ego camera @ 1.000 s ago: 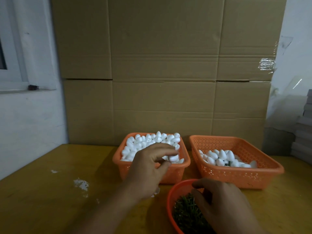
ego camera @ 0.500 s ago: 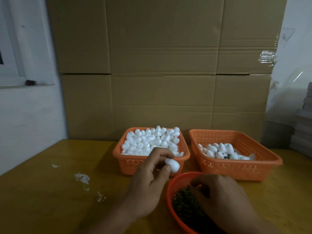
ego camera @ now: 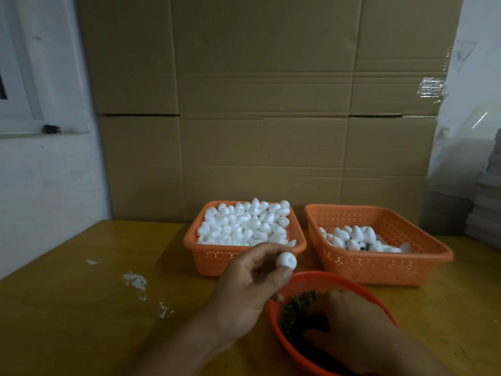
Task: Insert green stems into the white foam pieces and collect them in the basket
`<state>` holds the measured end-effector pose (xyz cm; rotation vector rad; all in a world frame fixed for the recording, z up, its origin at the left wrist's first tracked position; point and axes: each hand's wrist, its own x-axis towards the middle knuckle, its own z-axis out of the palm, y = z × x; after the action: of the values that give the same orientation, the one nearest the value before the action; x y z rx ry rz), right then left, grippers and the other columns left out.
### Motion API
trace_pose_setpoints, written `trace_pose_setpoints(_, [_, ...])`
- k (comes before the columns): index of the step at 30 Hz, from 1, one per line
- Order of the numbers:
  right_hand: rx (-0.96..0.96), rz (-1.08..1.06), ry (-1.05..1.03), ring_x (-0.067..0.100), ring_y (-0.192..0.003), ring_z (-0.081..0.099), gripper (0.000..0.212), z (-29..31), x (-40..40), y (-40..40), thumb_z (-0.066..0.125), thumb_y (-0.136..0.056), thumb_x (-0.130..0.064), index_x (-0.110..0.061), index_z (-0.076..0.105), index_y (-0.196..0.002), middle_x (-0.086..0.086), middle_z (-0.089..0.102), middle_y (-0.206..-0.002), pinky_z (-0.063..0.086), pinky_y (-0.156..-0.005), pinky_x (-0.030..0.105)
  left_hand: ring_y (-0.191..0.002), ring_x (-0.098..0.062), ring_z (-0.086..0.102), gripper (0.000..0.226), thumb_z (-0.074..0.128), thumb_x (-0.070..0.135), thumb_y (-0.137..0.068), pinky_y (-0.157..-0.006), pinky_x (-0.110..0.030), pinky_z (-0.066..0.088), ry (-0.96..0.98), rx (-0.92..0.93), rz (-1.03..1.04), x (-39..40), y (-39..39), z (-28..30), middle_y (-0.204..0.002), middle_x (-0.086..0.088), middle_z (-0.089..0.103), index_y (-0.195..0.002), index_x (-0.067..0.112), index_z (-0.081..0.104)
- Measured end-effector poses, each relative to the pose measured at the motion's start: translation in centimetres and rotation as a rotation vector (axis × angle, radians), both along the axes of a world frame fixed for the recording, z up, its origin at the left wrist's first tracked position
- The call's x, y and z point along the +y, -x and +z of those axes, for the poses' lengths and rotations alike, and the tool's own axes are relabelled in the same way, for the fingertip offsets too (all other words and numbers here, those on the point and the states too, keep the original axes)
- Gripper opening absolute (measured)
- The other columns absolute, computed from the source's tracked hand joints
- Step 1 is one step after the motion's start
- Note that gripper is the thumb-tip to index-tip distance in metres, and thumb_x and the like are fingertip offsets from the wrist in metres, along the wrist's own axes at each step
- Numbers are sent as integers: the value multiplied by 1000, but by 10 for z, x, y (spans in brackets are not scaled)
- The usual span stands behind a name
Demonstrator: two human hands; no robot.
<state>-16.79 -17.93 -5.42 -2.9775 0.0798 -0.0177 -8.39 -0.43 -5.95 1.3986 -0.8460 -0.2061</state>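
My left hand [ego camera: 250, 286] pinches a white foam piece [ego camera: 286, 260] between thumb and fingertips, just in front of the left orange basket [ego camera: 217, 257], which is heaped with plain foam pieces [ego camera: 245, 223]. Another small white piece [ego camera: 279, 297] shows under the same hand. My right hand [ego camera: 352, 324] reaches down into a round orange bowl [ego camera: 273, 318] of green stems [ego camera: 296, 308], fingers bent among them; what they hold is hidden. The right orange basket [ego camera: 385, 267] holds several foam pieces with stems [ego camera: 355, 240].
Large cardboard boxes [ego camera: 265, 109] stand close behind the baskets. The yellow table [ego camera: 89, 302] carries white crumbs [ego camera: 135, 280] to the left. A white wall and window sill lie at the left, stacked grey items [ego camera: 488, 202] at the right.
My left hand has lifted a foam piece out of the left basket and drawn it back toward me. The right hand has dug deeper into the stem bowl.
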Motion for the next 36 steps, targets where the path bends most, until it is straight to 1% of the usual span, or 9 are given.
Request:
trace_pose_setpoints(3, [-10, -21, 4, 5, -89, 65, 22, -2, 3, -1, 61, -90, -45, -31, 71, -104, -10, 70, -97, 58, -81, 29, -84, -10, 64, 28, 70, 29, -83, -72, -24, 52, 33, 72, -9, 0, 1, 0, -89, 3, 72, -111, 29, 75])
trace_pose_setpoints(7, [-19, -56, 36, 6, -86, 66, 19, -3, 4, -1, 60, -90, -38, -30, 71, -102, -10, 70, -95, 59, -78, 27, -74, -18, 61, 26, 70, 25, -88, -64, -27, 50, 94, 188, -51, 2, 4, 4, -89, -11, 70, -113, 18, 70])
trace_pose_setpoints(11, [-37, -91, 58, 5, -90, 65, 20, -1, 4, 0, 60, -85, -34, -34, 71, -102, -13, 69, -98, 58, -79, 27, -64, -20, 55, 11, 51, 19, -98, -56, -28, 44, 124, 281, -71, 2, 7, 6, -81, -16, 65, -104, 20, 61])
trace_pose_setpoints(13, [-48, -99, 59, 6, -95, 64, 23, 0, 5, 2, 60, -83, -34, -35, 68, -104, -13, 68, -100, 57, -83, 30, -62, -19, 53, 13, 49, 21, -100, -55, -28, 41, 130, 317, -76, 2, 7, 6, -79, -15, 63, -100, 21, 62])
trace_pose_setpoints(17, [-79, -122, 47, 5, -86, 65, 17, 0, 3, 2, 60, -84, -31, -31, 69, -98, -12, 69, -92, 57, -77, 26, -64, -16, 53, 16, 59, 29, -90, -56, -26, 42, 146, 375, -116, 2, 5, 4, -79, -11, 61, -101, 21, 68])
trace_pose_setpoints(20, [-86, -130, 16, 6, -81, 66, 17, -1, 1, 1, 58, -85, -28, -26, 72, -95, -8, 71, -87, 58, -77, 28, -66, -14, 54, 21, 66, 23, -86, -57, -24, 43, 148, 383, -146, 3, 3, 4, -78, -7, 60, -106, 22, 72])
trace_pose_setpoints(26, [-153, -85, -31, 6, -79, 64, 12, 5, 2, 4, 59, -83, -19, -26, 68, -86, -10, 69, -80, 52, -72, 23, -60, -15, 49, 18, 65, 24, -84, -53, -25, 37, 165, 420, -111, 2, 3, 3, -74, -7, 56, -98, 17, 73])
trace_pose_setpoints(33, [-225, -67, -87, -1, -85, 64, 16, 11, 2, 8, 66, -87, -22, -37, 69, -92, -20, 68, -88, 54, -77, 21, -58, -14, 47, 9, 65, 25, -85, -53, -26, 35, 175, 463, -133, 4, 1, 3, -74, -7, 53, -83, 18, 69])
trace_pose_setpoints(36, [-238, -77, -99, 2, -95, 65, 31, 13, 3, 10, 70, -86, -24, -39, 67, -113, -17, 70, -100, 54, -86, 24, -55, -14, 44, 14, 63, 28, -86, -52, -26, 33, 180, 491, -142, 4, 0, 4, -72, -6, 50, -87, 15, 69])
